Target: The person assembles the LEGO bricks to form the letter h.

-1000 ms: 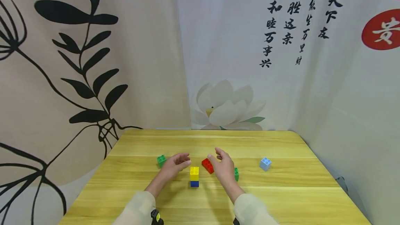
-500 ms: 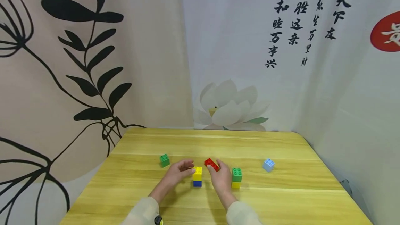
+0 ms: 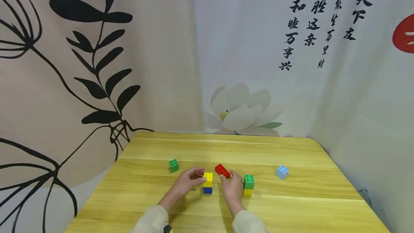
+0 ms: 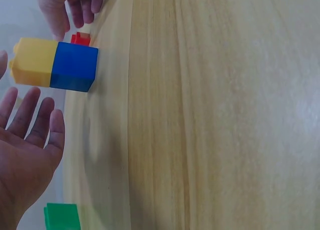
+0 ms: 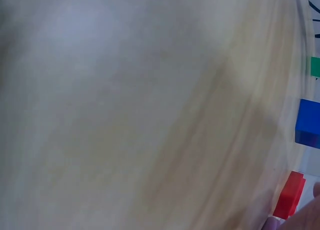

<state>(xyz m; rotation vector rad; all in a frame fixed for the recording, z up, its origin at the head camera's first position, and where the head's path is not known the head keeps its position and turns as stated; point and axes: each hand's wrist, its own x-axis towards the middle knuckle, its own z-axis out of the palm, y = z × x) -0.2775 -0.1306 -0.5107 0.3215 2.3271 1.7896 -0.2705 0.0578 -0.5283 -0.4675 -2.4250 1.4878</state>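
A yellow brick point(image 3: 208, 178) sits on a blue brick point(image 3: 207, 190) as a small stack. Beside its left side is my left hand point(image 3: 188, 181), with fingers extended and relaxed; the left wrist view shows a gap between that hand point(image 4: 27, 145) and the stack. Farther back and to the right, a red brick point(image 3: 221, 170) lies slanted. My right hand point(image 3: 233, 188) pinches its near end, thumb at the left and fingers at the right. At the right wrist view's lower edge, only a bit of that hand point(image 5: 305, 217) shows by the red brick point(image 5: 289, 195).
Close to the right hand stands a green brick point(image 3: 249, 181) on a yellow brick point(image 3: 248, 192). A single green brick point(image 3: 174, 165) is back left, and a light blue brick point(image 3: 282, 172) is at right. All rest on a wooden table point(image 3: 291, 211) before a printed curtain point(image 3: 168, 64).
My right hand has come down and back to the red brick, which has turned slightly. The left hand has drawn closer to the yellow and blue stack. The head view has shifted a little.
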